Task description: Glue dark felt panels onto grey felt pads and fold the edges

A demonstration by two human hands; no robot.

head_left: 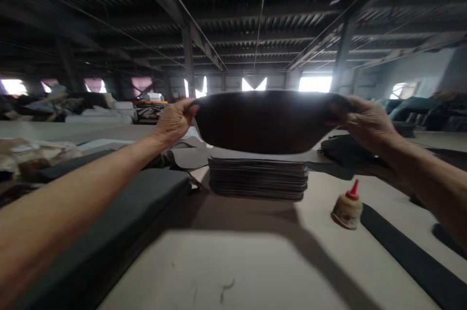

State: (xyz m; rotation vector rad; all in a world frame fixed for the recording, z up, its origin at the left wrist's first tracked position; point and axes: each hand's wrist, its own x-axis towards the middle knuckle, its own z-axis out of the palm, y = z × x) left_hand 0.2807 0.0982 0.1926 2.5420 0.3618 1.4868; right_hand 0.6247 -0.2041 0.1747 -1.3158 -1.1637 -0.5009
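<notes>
Pinched at both ends: left hand (176, 121) closed on the left edge of a dark curved sheet (268, 121), thumb toward the camera and fingers wrapped behind; right hand (367, 122) clamped likewise on the right edge, fingers curled over the top. Held up at mid-frame, sagging in a shallow bowl shape, backlit by bright windows at the far wall. Both forearms stretched forward and slightly upward, left entering from the lower left corner, right from the right edge, wrists about level. Directly below the sheet, apart from it, a neat stack of similar dark pieces (258, 178) resting on the pale worktable (255, 271). Just right of the stack, lower right of centre, a small glue bottle (348, 208) with a red nozzle, lying tilted; label too blurred to read. Beside it, a dark strip (408, 251) running toward the lower right corner. At lower left, a thick dark foam slab (120, 222). No legible writing anywhere.
</notes>
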